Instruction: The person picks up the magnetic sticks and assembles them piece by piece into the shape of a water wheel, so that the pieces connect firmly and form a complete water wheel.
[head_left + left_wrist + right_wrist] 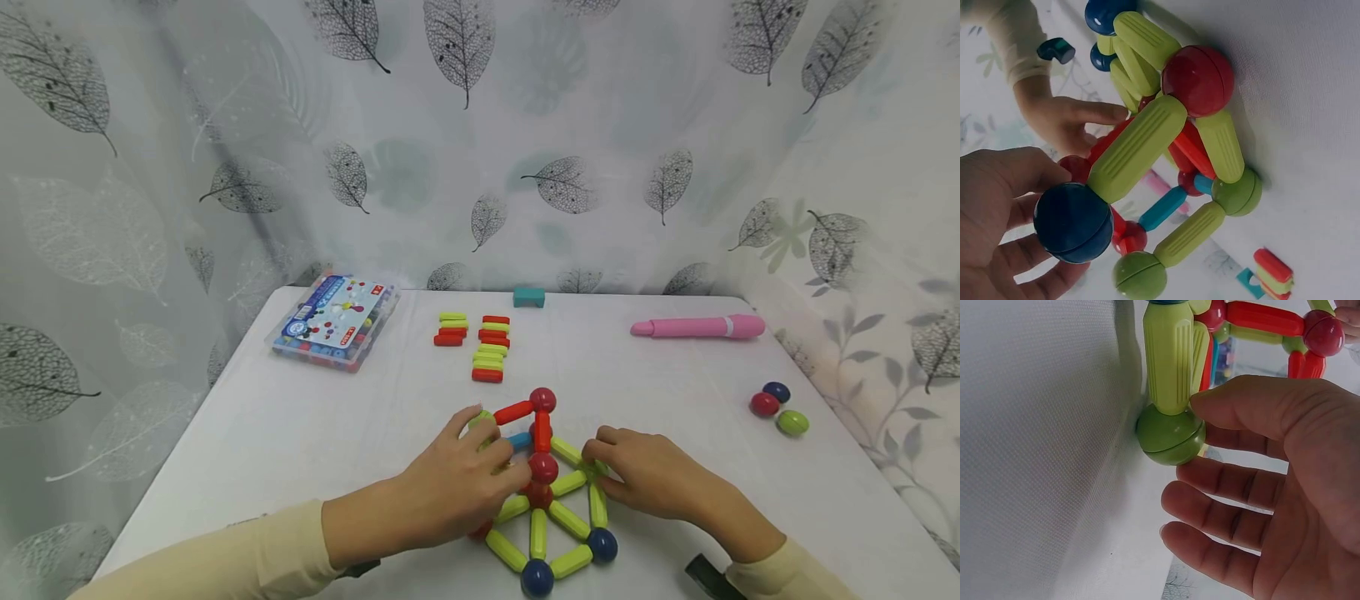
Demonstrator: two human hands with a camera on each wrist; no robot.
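Note:
A frame of magnetic rods and balls stands on the table, with a flat fan of lime rods (538, 534) and a raised part of red rods (513, 412) and red balls (543, 400). My left hand (453, 483) reaches over its left side. In the left wrist view its fingers curl around a dark blue ball (1074, 222) at the end of a lime rod (1139, 150); the head view hides that ball. My right hand (652, 471) pinches a green ball (1171, 434) at the fan's right corner, thumb beside the lime rod (1169, 359) joined to it.
Loose red and lime rods (491, 350) lie in two columns behind the frame. A plastic box of pieces (333, 321) sits at the back left, a teal block (528, 297) at the back edge. On the right are a pink pen-like object (697, 327) and three loose balls (765, 405).

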